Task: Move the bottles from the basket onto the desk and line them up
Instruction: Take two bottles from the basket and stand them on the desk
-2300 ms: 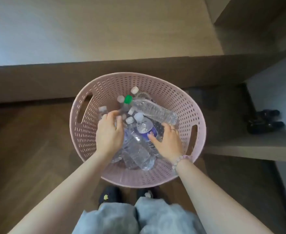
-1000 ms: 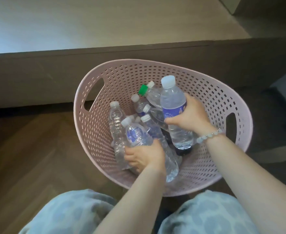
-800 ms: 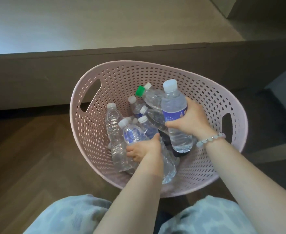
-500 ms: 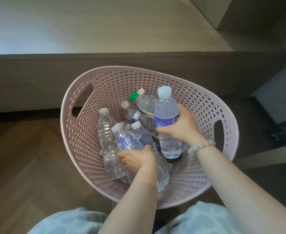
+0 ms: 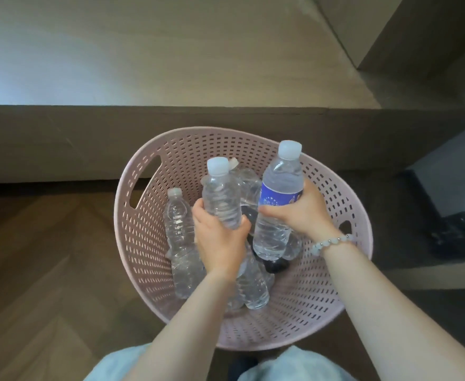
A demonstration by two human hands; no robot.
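The left hand grips a clear unlabelled bottle upright by its lower body; the right hand clasps a blue-labelled bottle, tilted slightly, cap up. Both are held above the pink basket on the floor, where more bottles lie. Beyond its rim stands the bare table.

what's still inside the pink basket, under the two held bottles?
Inside the pink basket: a clear bottle leaning at left, another under the left hand, and a dark object. Hands and held bottles cover the rest.
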